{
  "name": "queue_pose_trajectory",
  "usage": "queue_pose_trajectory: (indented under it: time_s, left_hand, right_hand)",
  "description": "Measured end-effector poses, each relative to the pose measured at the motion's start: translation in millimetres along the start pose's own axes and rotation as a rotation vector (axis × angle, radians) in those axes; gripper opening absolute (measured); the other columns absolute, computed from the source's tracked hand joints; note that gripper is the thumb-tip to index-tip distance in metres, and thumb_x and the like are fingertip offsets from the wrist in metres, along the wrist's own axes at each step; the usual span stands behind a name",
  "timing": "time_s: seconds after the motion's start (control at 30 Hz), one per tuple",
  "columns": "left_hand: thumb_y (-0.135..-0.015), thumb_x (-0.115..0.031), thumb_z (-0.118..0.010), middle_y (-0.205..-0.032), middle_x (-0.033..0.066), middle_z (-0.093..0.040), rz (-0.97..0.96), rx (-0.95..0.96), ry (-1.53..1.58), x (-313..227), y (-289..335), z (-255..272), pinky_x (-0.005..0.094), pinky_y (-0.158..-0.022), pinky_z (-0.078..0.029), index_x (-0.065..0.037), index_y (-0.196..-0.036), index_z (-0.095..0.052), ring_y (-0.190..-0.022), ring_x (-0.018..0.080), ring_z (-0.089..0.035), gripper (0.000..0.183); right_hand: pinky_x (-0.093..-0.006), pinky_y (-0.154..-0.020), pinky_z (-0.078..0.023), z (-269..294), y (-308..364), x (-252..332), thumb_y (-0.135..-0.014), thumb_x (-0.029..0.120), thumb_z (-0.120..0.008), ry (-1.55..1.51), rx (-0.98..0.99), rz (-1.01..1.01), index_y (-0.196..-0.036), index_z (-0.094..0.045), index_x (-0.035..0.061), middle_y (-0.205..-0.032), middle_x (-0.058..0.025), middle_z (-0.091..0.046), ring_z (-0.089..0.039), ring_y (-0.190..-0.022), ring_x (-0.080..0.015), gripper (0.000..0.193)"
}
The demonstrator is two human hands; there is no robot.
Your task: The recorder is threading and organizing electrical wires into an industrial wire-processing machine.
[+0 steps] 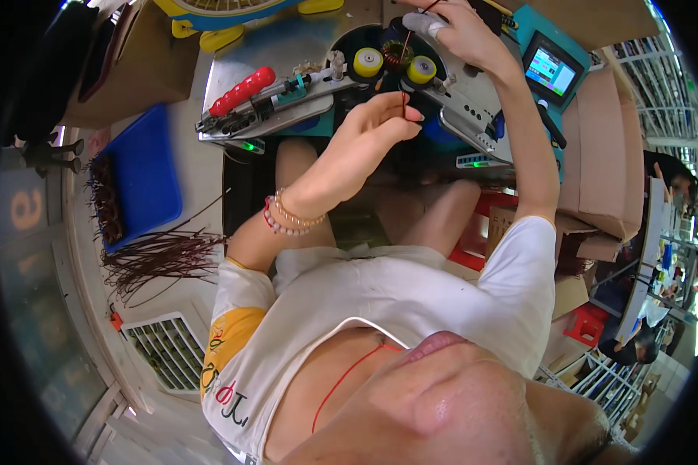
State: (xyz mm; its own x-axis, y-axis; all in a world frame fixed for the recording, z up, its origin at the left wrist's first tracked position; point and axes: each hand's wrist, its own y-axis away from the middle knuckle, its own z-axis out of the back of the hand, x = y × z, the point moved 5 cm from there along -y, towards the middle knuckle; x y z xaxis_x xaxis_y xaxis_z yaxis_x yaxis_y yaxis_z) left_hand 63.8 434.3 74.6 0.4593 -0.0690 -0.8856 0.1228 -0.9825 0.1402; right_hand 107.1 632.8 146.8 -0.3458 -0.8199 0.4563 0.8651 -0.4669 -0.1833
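Note:
A ring-shaped coil [396, 53], partly wound with dark wire, sits between yellow rollers [368, 62] of a winding machine. My left hand [372, 132], wearing beaded bracelets, is in front of the rollers, its thumb and fingertips pinched on a thin brown-red wire [407, 48]. That wire passes up by the coil toward my right hand [465, 35]. Beyond the coil, at the top edge, my right hand has white covers on some fingers and is closed around the wire's upper part. Some of its fingertips are cut off by the picture's edge.
A red-handled toggle clamp [243, 91] stands left of the rollers. The teal control box with a screen [551, 68] is at right, beside cardboard boxes [601, 147]. Left are a blue tray [143, 174], loose brown wires [163, 260] and a white grate [165, 353].

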Motion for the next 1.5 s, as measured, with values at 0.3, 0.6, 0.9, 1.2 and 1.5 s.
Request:
queue_pose_trajectory:
  time_s: [0.3, 0.6, 0.9, 1.2, 1.5]
  left_hand:
    - [-0.097, -0.006, -0.051, -0.135, 0.0109, -0.058, -0.129, 0.024, -0.019, 52.8, -6.0, 22.8, 0.0327, -0.105, -0.042, 0.003, -0.143, -0.043, -0.126, 0.0205, -0.054, 0.048]
    - [-0.082, -0.004, -0.061, -0.139, 0.0325, -0.038, -0.677, -0.337, -0.813, 92.6, -69.6, 41.2, 0.0531, -0.110, -0.032, 0.002, -0.149, -0.030, -0.128, 0.0518, -0.036, 0.074]
    - [-0.084, -0.005, -0.063, -0.102, 0.0167, -0.061, -0.278, -0.366, -0.531, 79.0, -28.0, 21.3, 0.0341, -0.082, -0.050, 0.001, -0.119, -0.052, -0.093, 0.0262, -0.061, 0.037]
    - [-0.089, -0.002, -0.058, -0.119, 0.0105, -0.062, -0.004, -0.202, 0.138, 21.5, -1.6, 2.0, 0.0287, -0.099, -0.045, 0.007, -0.132, -0.050, -0.109, 0.0164, -0.058, 0.044]
    - [-0.097, 0.003, -0.045, -0.125, 0.0130, -0.062, -0.206, -0.026, 0.100, 74.8, -24.8, 35.8, 0.0324, -0.101, -0.047, 0.003, -0.135, -0.050, -0.117, 0.0200, -0.058, 0.039]
  right_hand:
    - [-0.0494, -0.117, -0.027, 5.8, -32.7, 9.0, -0.094, 0.034, -0.061, -0.026, 0.294, 0.482, -0.137, -0.060, 0.0141, -0.156, -0.0293, -0.029, -0.031, -0.144, -0.0428, 0.047]
    - [-0.0376, -0.081, -0.057, -10.2, 81.7, 44.7, -0.081, 0.005, -0.064, 0.289, -0.049, 0.541, -0.110, -0.066, 0.0106, -0.119, -0.0076, -0.065, -0.065, -0.104, -0.0289, 0.029]
    - [-0.0315, -0.075, -0.052, -43.5, 87.3, 59.1, -0.075, 0.016, -0.065, 0.436, -0.243, 0.850, -0.092, -0.065, 0.0098, -0.091, -0.0009, -0.063, -0.060, -0.082, -0.0195, 0.018]
    - [-0.0520, -0.116, -0.028, -5.4, 6.8, 10.4, -0.096, 0.040, -0.060, -0.047, 0.165, -0.084, -0.128, -0.068, 0.0195, -0.154, -0.0261, -0.032, -0.032, -0.143, -0.0430, 0.039]
    - [-0.0504, -0.117, -0.027, -3.7, -23.3, 9.4, -0.098, 0.039, -0.057, -0.022, 0.377, 0.493, -0.134, -0.061, 0.0126, -0.153, -0.0262, -0.033, -0.033, -0.142, -0.0434, 0.045]
